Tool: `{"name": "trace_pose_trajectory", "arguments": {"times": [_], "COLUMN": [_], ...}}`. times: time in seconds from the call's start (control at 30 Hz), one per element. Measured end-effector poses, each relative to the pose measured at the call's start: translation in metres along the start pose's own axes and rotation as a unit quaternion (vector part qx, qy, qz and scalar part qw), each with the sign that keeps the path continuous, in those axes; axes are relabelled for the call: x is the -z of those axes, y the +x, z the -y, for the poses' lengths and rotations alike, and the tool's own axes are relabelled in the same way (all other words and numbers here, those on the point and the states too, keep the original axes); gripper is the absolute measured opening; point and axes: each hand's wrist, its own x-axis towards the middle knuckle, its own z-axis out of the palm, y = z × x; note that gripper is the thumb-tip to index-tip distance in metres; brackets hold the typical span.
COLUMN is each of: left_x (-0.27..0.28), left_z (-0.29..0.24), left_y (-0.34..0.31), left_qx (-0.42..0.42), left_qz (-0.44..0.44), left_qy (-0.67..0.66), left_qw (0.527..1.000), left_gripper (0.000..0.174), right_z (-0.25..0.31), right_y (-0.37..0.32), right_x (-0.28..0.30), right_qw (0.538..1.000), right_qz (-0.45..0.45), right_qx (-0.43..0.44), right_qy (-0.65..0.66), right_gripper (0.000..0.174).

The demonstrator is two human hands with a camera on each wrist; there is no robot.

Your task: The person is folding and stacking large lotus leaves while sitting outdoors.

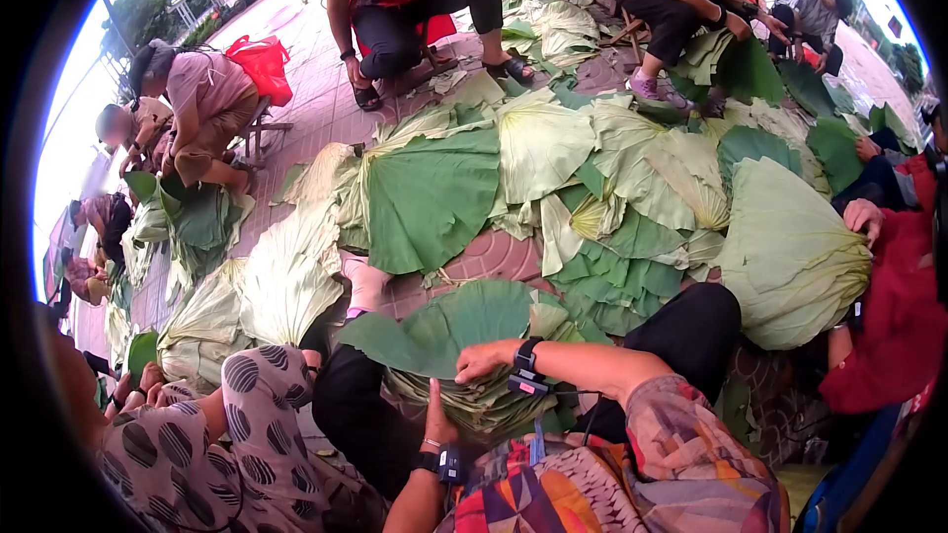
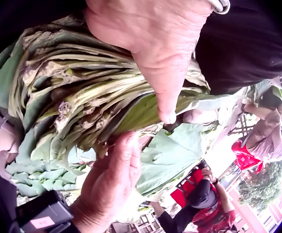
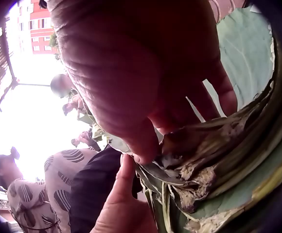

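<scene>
A thick stack of folded lotus leaves [image 1: 459, 405] sits between the person's knees, its wrinkled edges layered in the left wrist view. On top lies a broad green lotus leaf [image 1: 449, 321]. At its near edge the right hand [image 1: 484, 360] pinches the leaf between thumb and fingers, close over the stack's bunched edges [image 3: 199, 179]. Below it the left hand [image 1: 439, 424] rests against the stack's near left side. Its thumb [image 2: 167, 104] is straight and lies along the folded edges; its other fingers are hidden. The two hands almost meet in the right wrist view.
Spread lotus leaves [image 1: 548, 138] cover the paving ahead, with a large green leaf [image 1: 434, 197] among them. At right a neighbour in a red sleeve [image 1: 894, 306] handles a pale leaf bundle [image 1: 790, 252]. A patterned trouser leg [image 1: 267, 405] is close at left. Several people sit beyond.
</scene>
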Motion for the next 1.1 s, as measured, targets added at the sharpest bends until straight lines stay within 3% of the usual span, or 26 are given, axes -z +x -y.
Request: {"name": "trace_pose_trajectory", "arguments": {"times": [0.07,0.1,0.17,0.3,0.37,0.4,0.47,0.5,0.53,0.6,0.63,0.67,0.87,0.97,1.0,1.03,1.1], "left_x": [-0.018,0.002,0.037,0.031,0.027,0.010,0.008,0.009,0.013,-0.001,-0.012,-0.005,-0.004,-0.016,-0.016,-0.014,-0.010], "left_z": [-0.001,-0.003,0.006,0.011,0.011,0.008,0.010,0.010,0.013,0.011,0.008,0.011,0.013,0.008,0.008,0.008,0.009], "left_y": [-0.014,-0.002,0.016,0.019,0.016,0.007,0.004,0.005,0.008,0.002,-0.003,0.001,0.004,-0.002,-0.001,0.000,0.000], "left_qx": [-0.048,-0.073,0.003,0.008,-0.011,-0.011,-0.007,-0.007,-0.022,-0.033,-0.033,-0.036,-0.055,-0.025,-0.025,-0.025,-0.026], "left_qz": [0.031,-0.012,-0.071,-0.150,-0.209,-0.213,-0.229,-0.244,-0.256,-0.235,-0.248,-0.257,-0.289,-0.297,-0.295,-0.295,-0.292], "left_qy": [0.022,0.024,-0.007,-0.027,0.013,0.007,0.016,0.024,0.024,0.009,0.016,0.014,0.041,0.042,0.040,0.042,0.042], "left_qw": [0.998,0.997,0.997,0.988,0.978,0.977,0.973,0.969,0.966,0.971,0.968,0.966,0.955,0.954,0.954,0.954,0.955], "left_gripper": [0.076,0.073,0.070,0.059,0.059,0.058,0.059,0.059,0.059,0.057,0.057,0.057,0.054,0.053,0.053,0.053,0.053], "right_z": [0.011,0.010,0.010,-0.003,-0.018,-0.028,-0.058,-0.075,-0.089,-0.105,-0.117,-0.127,-0.188,-0.177,-0.172,-0.167,-0.155], "right_y": [-0.010,0.003,0.005,0.005,0.010,0.010,0.006,-0.003,-0.016,-0.040,-0.050,-0.056,-0.063,-0.071,-0.069,-0.070,-0.074], "right_x": [0.004,0.003,-0.002,0.000,0.014,0.025,0.045,0.056,0.066,0.078,0.086,0.089,0.097,0.108,0.108,0.108,0.108], "right_qw": [1.000,1.000,0.999,1.000,0.988,0.970,0.910,0.887,0.860,0.819,0.815,0.780,0.729,0.751,0.722,0.722,0.589], "right_qz": [-0.015,-0.016,0.005,-0.006,-0.142,-0.228,-0.413,-0.454,-0.494,-0.491,-0.487,-0.506,-0.519,-0.513,-0.559,-0.559,-0.722], "right_qx": [-0.016,-0.003,0.012,0.013,0.023,0.016,-0.044,-0.083,-0.121,-0.292,-0.315,-0.366,-0.443,-0.402,-0.398,-0.397,-0.357], "right_qy": [-0.003,0.008,-0.038,-0.014,0.047,0.082,0.000,-0.021,-0.042,-0.051,0.006,0.031,0.055,0.103,0.090,0.088,0.065], "right_gripper": [0.043,0.043,0.043,0.041,0.037,0.035,0.030,0.028,0.027,0.042,0.045,0.048,0.048,0.043,0.035,0.035,0.029]}}
